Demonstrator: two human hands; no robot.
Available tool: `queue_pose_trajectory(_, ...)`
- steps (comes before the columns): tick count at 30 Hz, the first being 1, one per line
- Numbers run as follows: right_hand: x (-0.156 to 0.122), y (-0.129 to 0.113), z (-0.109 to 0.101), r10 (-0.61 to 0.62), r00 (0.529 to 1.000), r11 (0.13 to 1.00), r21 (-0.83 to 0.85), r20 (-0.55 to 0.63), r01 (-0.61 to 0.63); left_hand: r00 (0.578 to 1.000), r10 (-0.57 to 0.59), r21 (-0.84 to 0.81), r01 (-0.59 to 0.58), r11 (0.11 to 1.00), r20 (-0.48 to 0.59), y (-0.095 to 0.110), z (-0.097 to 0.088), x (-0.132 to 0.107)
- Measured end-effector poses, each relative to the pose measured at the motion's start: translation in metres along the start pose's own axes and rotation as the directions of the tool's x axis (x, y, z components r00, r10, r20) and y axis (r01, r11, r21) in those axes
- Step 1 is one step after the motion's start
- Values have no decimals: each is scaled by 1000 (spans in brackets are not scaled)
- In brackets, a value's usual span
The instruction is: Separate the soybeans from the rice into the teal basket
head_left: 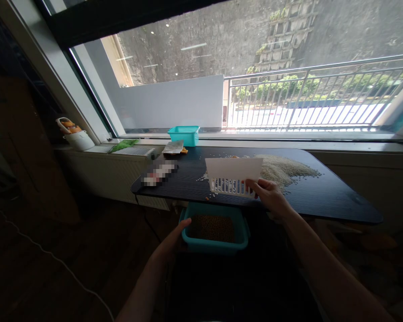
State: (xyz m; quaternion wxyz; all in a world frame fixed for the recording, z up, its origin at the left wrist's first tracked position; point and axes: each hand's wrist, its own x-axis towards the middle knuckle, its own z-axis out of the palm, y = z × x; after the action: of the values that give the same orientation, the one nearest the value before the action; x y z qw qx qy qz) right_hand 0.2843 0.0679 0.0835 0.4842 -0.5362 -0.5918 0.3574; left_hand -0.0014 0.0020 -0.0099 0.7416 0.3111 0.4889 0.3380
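Observation:
My left hand [174, 239] grips the left rim of a teal plastic tub [215, 247], its thumb over the edge. Small brown grains, perhaps soybeans [213, 227], cover the tub's bottom. The tub is below the near edge of the black table [188, 182]. My right hand [267, 194] pinches the right lower corner of a white slotted scoop [233, 169], a flat plate with a row of slots along its lower side. The scoop is held upright over the table's front edge. Behind it and to its right spreads a pile of white rice-like grains [282, 169].
A second teal tub [184, 135] stands by the window at the back. Near it lies a pale packet [173, 147]. A blurred-out item [159, 173] rests at the table's left. A white pot [79, 140] and green cloth [124, 145] are farther left. A cable [53, 257] crosses the floor.

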Motion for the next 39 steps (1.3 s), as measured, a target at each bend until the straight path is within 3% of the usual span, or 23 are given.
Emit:
queue_pose_trajectory(12,8,1,31,-17,995,999,47,97,13,1000,-7,16,7,1000,-1,1,-1,2)
queue_pose_trajectory(19,-1,4,16,19,989,996,82,148,-31,1000,-4,-5,4,1000,-15,0,-1,1)
queue_pose_trajectory(22,-2,7,11,8,995,997,82,99,-16,1000,4,-15,-5,1000,-26,1,1,-1)
queue_pose_trajectory(29,10,7,28,-61,998,997,43,2,60,1000,-7,-5,7,1000,-26,1,1,-1)
queue_pose_trajectory(35,23,15,-9,-89,964,996,-52,-250,78,999,-22,-11,22,1000,-32,-1,-2,4)
queue_pose_trajectory(39,25,22,-27,-85,958,993,-96,-274,61,999,-22,-10,21,1000,-39,0,-1,4)
